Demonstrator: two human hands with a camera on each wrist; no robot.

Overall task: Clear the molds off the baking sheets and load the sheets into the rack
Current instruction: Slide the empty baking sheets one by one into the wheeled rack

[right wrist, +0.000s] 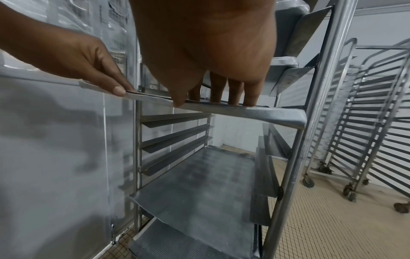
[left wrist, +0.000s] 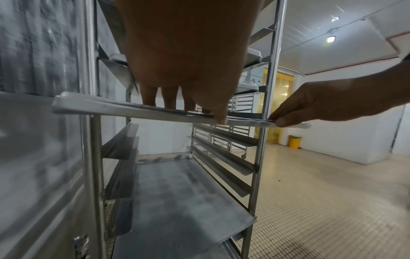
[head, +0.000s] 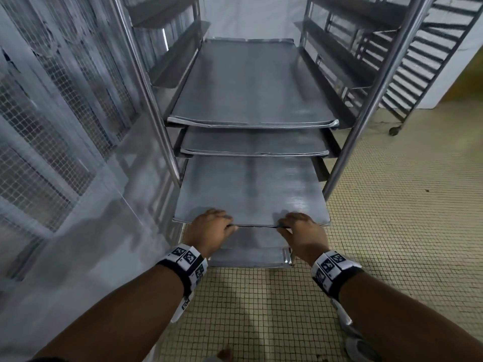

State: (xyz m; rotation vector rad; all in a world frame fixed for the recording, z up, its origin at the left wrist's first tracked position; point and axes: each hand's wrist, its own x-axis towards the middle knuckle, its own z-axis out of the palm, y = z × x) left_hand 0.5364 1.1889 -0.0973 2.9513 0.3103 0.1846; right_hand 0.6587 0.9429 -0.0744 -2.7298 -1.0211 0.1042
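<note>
A: Quick one. Where's your baking sheet (head: pixel 248 189)?

B: Partway into the rack (head: pixel 371 95), near edge sticking out past the rack's front posts toward you.

A: Hands?

B: Your left hand (head: pixel 210 228) pinches the near edge toward the rack's left post, fingers (left wrist: pixel 150 98) on top, thumb on the rim. Your right hand (head: pixel 300 231) does the same toward the right post; fingers (right wrist: pixel 235 94) curled over the top, thumb on the rim.

A: Other sheets?

B: Two loaded sheets (head: pixel 251 82) sit on the rack's runners just above yours. One lower sheet (left wrist: pixel 182 192) rests below, several runners down.

A: Around the rack?

B: Second rack (right wrist: pixel 363 108) on casters stands to its right. Tiled floor (head: pixel 392 205) underneath.
</note>
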